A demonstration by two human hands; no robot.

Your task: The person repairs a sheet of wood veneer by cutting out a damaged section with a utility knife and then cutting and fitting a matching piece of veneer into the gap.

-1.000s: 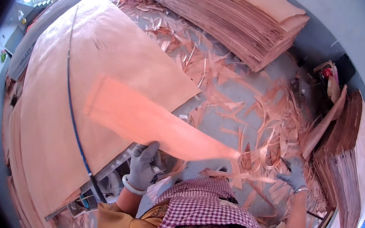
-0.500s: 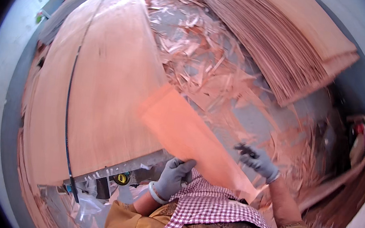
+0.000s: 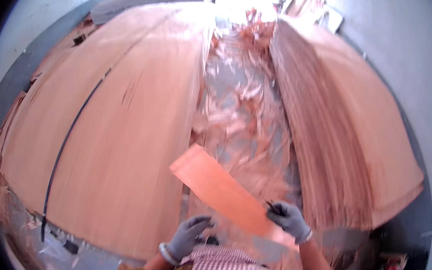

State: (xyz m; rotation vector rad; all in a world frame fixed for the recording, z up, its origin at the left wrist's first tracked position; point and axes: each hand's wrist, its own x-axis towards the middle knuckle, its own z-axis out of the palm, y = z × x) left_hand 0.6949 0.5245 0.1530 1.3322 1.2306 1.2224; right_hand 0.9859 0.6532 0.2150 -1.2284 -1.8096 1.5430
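Veneer strip [image 3: 220,192] (thin, orange, blurred) slants above the scrap-strewn floor [image 3: 240,116] between two veneer stacks [image 3: 118,139], pinched at its near end by the gloved right hand [image 3: 289,219] so it stays flat, while the left hand [image 3: 187,234] hovers half-open just beneath, touching nothing.

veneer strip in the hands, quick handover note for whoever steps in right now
Right hand: gloved, gripping the veneer strip at its near end, strip angled up and to the left over the scrap-littered floor.
Left hand: gloved, open, just below the strip, not clearly touching it.
Large veneer sheet pile on the left, stacked veneer on the right.
Done: one strip in hand. Left: the strip is not yet set down on either pile.
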